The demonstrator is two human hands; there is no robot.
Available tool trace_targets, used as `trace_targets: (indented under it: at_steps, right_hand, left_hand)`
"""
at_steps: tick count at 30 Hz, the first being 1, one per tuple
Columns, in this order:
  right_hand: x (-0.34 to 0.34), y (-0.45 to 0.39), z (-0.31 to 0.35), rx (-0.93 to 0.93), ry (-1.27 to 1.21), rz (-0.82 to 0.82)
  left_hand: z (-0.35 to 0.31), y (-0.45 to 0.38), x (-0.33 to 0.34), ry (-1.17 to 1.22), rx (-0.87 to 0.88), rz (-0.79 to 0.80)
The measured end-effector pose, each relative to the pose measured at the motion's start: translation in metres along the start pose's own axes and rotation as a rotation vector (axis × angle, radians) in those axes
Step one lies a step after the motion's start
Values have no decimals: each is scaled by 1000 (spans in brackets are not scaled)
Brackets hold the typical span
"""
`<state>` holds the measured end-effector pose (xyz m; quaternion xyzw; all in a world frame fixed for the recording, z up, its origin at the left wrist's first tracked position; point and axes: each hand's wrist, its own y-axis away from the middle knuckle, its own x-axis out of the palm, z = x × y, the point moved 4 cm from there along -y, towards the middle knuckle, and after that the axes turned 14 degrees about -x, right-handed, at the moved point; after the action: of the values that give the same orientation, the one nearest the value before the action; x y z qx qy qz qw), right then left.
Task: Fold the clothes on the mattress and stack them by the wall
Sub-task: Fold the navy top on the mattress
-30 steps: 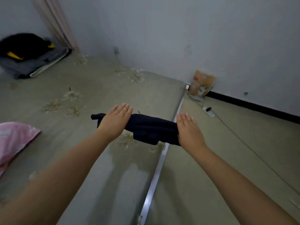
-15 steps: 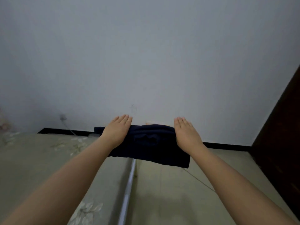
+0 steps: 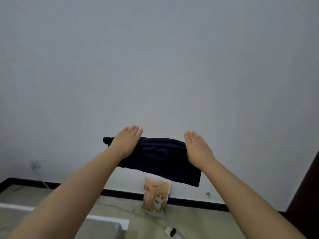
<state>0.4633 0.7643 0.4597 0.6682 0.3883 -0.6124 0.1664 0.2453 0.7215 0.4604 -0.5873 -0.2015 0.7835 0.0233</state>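
Note:
A folded dark navy garment (image 3: 155, 158) hangs in the air in front of the pale wall, stretched between both hands at about chest height. My left hand (image 3: 126, 142) holds its left end, fingers lying straight over the top and the thumb hidden under the cloth. My right hand (image 3: 198, 147) holds the right end the same way. The garment's lower right corner droops below my right wrist. A corner of the mattress (image 3: 103, 228) shows at the bottom, under my left forearm.
An orange and white pouch (image 3: 156, 195) leans against the black skirting board (image 3: 189, 200) right below the garment. A small white and black device (image 3: 170, 231) and a cable lie on the floor. A dark wooden panel (image 3: 307, 187) stands at the right edge.
My view has swung away from the mattress toward the wall. Both hands have risen with the garment, which now hangs higher against the wall; the pouch has come into sight below it.

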Motion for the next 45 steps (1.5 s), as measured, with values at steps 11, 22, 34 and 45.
trace_targets:
  at_steps: [11,22,34,45]
  right_hand:
    - [78,-236,-118,-276,-62,-100]
    - [144,-432,-53,-742,-221,-156]
    - [166,-615,147,-1129,-311,-163]
    - [130,-739,357,-1397,-478,-223]
  left_hand:
    - [12,-200,72,-91,-215,30]
    - [115,-240,136,-246,-677,277]
    - [313,-226,208,-317,-1046,390]
    - [491,-191,195,-468,-1366,436]
